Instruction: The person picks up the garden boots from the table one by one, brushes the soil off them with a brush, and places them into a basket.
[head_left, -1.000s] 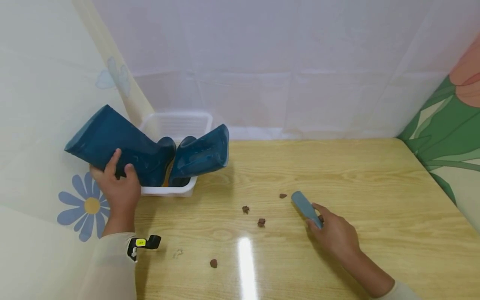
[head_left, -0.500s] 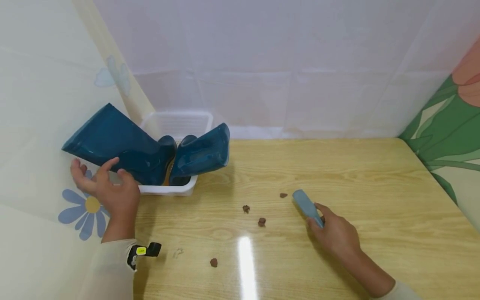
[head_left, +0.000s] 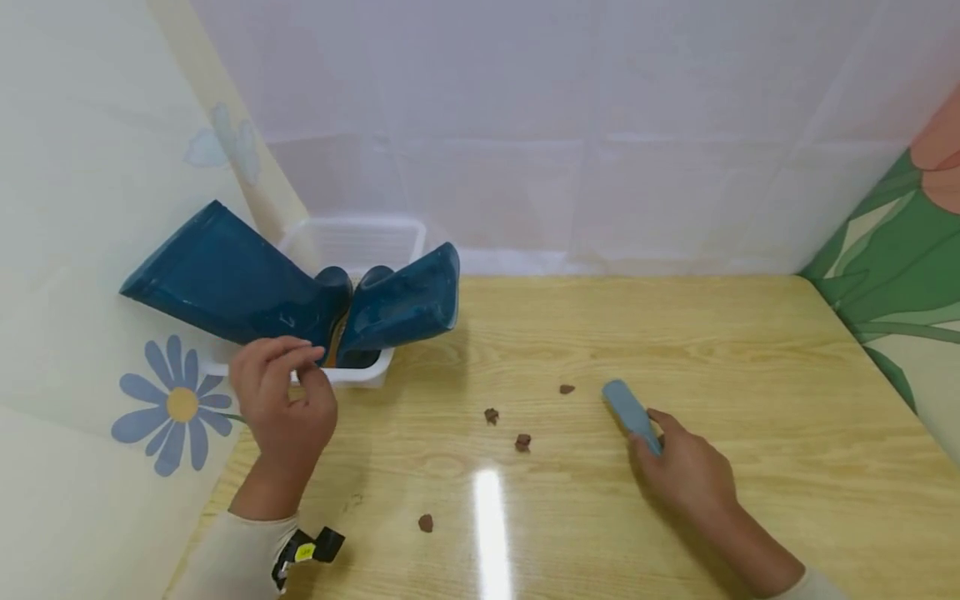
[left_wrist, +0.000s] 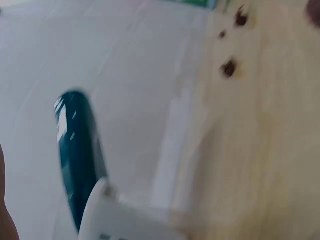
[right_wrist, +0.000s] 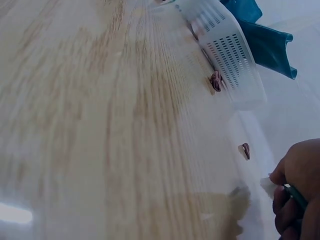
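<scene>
Two dark teal rubber boots lie in a white plastic basket [head_left: 360,375] at the back left. The left boot [head_left: 225,267] leans out toward the wall, and the right boot [head_left: 405,300] tips out over the basket's right side. My left hand [head_left: 281,404] is in front of the basket, overlapping its front rim in the head view, with fingers loosely bent and nothing in them. My right hand [head_left: 690,471] grips a small brush [head_left: 628,410] with a blue-grey back over the right half of the table. Its pale bristles [right_wrist: 268,186] show partly in the right wrist view.
Several brown dirt clumps lie on the wooden table [head_left: 712,333], among them a clump [head_left: 522,442] near the middle and another clump [head_left: 426,523] closer to the front. White sheeting [head_left: 510,167] stands behind, and a flower-printed wall [head_left: 75,250] borders the left.
My left hand has come off the left boot's shaft, spread its fingers, then moved right and toward me as they bent in. The right hand with the brush has shifted slightly right.
</scene>
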